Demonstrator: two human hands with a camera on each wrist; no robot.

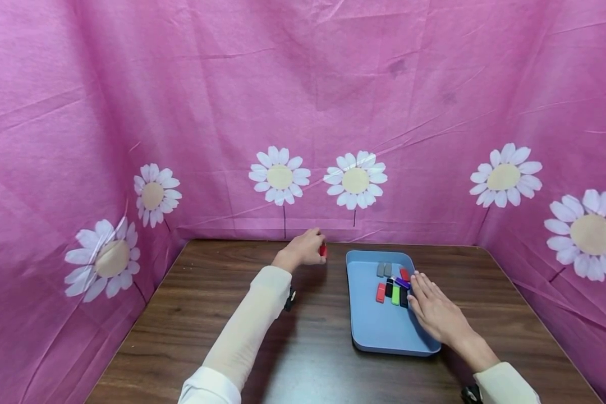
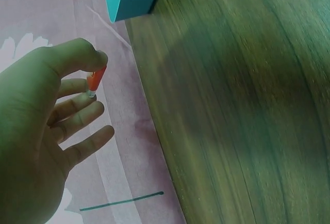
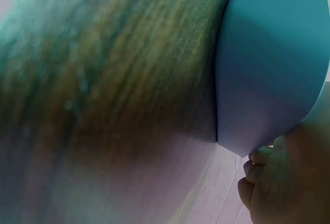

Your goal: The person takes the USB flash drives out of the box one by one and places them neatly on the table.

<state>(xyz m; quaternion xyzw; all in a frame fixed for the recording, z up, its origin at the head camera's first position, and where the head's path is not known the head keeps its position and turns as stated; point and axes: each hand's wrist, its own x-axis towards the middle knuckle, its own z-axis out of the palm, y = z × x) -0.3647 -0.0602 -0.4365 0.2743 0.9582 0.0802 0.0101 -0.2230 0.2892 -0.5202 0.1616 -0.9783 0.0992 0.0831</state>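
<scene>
Near the back edge of the table, my left hand pinches a red USB stick between thumb and fingers. Its metal end points away from the thumb in the left wrist view, and the other fingers spread loosely. To the right stands a blue tray. My right hand lies along the tray's right rim with its fingers straight. Inside the tray lie several USB sticks: two grey, a green one, a purple one, plus red and black ones.
The dark wooden table reaches back to a pink cloth with printed daisies, which hangs behind it and at both sides. The tray's raised wall fills much of the right wrist view.
</scene>
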